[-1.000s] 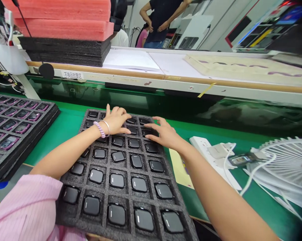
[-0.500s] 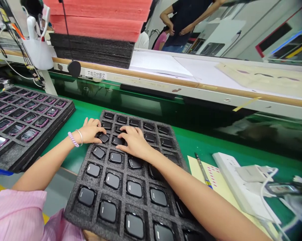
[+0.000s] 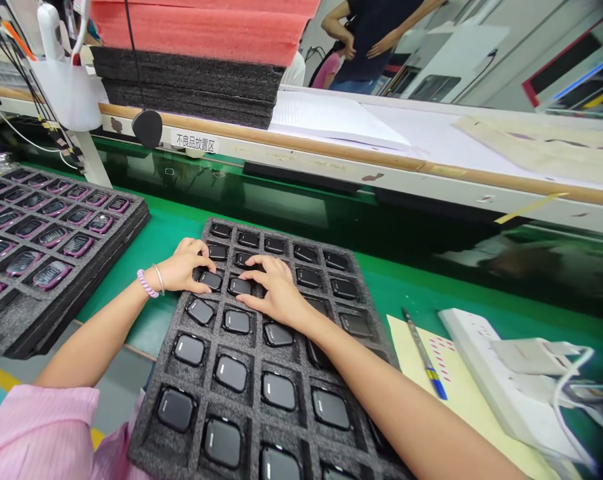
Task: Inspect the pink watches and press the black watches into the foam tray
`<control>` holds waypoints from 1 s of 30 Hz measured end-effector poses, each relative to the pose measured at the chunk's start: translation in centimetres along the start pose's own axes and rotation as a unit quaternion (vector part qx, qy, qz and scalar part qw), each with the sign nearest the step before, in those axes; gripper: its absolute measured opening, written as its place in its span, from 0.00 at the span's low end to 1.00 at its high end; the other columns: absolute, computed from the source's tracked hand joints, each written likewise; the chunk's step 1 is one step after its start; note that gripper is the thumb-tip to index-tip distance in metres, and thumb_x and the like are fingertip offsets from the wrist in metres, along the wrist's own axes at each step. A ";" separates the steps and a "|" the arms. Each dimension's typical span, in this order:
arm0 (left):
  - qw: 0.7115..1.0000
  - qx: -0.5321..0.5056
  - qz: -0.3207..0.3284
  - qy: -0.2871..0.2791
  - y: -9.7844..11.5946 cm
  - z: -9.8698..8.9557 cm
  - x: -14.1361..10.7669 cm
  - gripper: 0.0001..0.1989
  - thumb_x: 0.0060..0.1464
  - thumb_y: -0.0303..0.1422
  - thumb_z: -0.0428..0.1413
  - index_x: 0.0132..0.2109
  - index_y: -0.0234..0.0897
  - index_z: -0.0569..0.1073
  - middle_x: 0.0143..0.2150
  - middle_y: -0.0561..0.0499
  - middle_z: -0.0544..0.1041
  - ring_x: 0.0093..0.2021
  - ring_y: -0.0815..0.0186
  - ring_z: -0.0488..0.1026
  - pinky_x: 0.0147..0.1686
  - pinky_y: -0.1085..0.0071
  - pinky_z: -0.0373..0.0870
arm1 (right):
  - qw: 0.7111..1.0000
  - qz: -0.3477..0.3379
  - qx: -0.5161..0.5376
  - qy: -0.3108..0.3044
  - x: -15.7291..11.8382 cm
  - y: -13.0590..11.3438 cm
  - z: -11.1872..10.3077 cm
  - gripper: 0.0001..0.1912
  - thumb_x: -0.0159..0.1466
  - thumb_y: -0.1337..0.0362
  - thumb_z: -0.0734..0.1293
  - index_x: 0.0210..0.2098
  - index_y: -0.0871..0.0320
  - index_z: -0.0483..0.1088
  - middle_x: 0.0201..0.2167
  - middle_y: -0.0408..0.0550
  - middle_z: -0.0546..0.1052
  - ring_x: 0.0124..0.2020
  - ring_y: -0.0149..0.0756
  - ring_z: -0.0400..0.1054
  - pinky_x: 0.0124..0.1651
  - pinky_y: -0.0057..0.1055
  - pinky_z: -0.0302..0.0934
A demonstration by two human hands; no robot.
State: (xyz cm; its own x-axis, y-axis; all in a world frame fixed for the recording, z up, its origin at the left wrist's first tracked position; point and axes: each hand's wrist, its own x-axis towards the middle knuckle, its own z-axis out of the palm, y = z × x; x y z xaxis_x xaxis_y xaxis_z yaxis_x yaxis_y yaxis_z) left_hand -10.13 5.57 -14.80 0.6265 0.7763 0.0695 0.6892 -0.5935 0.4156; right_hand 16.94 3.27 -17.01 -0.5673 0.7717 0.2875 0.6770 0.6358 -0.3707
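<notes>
A dark grey foam tray lies tilted in front of me, its pockets holding several black, rounded-square smartwatches without straps. My left hand, with a purple coil band and a bangle at the wrist, is at the tray's left edge. Its thumb and fingers grip the sides of one smartwatch in its pocket. In the neighbouring pocket, thumb and fingers of my right hand close around another smartwatch. My right forearm covers some pockets on the tray's right side.
Left on the green bench stands another foam tray with purple-rimmed pieces. A pen, yellow paper and white power strip lie right. Behind, a shelf carries stacked red and black foam. A person stands beyond.
The smartwatch at my left hand was tilted and now sits flatter in its pocket. My right hand has shifted slightly, still at the neighbouring smartwatch. The camera view has moved a little.
</notes>
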 end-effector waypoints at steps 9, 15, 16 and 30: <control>1.000 -0.026 -0.004 -0.004 -0.4 0.0 0.1 0.18 0.46 0.43 0.68 0.44 0.44 0.78 0.49 0.47 0.67 0.55 0.52 0.59 0.61 0.52 0.56 | 1.000 -0.001 0.007 -0.015 0.0 -0.2 0.1 0.15 0.61 0.59 0.75 0.45 0.55 0.71 0.53 0.53 0.69 0.57 0.50 0.61 0.66 0.61 0.45; 1.000 -0.025 -0.007 -0.009 -0.4 -0.1 0.1 0.18 0.47 0.43 0.68 0.45 0.43 0.78 0.49 0.47 0.67 0.55 0.52 0.59 0.61 0.52 0.55 | 1.000 0.001 0.021 -0.012 0.1 -0.3 0.0 0.17 0.58 0.62 0.77 0.43 0.56 0.71 0.53 0.54 0.69 0.57 0.50 0.61 0.65 0.59 0.47; 1.000 -0.026 -0.009 -0.011 -0.4 -0.1 0.1 0.19 0.46 0.43 0.68 0.45 0.43 0.78 0.49 0.47 0.67 0.55 0.52 0.59 0.61 0.52 0.55 | 1.000 0.000 0.022 -0.012 0.1 -0.3 0.0 0.17 0.58 0.62 0.77 0.43 0.56 0.71 0.52 0.54 0.69 0.57 0.50 0.61 0.65 0.59 0.48; 0.999 0.009 0.030 0.018 -0.9 -0.5 -0.2 0.18 0.49 0.48 0.63 0.44 0.45 0.78 0.48 0.47 0.70 0.55 0.51 0.63 0.61 0.52 0.56 | 0.999 0.018 0.025 -0.038 1.0 -1.3 -1.0 0.20 0.58 0.58 0.79 0.44 0.57 0.73 0.52 0.52 0.71 0.58 0.47 0.61 0.65 0.49 0.47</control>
State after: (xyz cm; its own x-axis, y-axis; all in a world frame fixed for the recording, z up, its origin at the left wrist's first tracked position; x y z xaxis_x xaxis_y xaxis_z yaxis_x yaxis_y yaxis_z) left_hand -11.03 6.08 -14.74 0.6535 0.7461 0.1274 0.6572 -0.6428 0.3936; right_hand 15.94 3.25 -15.40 -0.5787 0.7892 0.2055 0.6747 0.6048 -0.4230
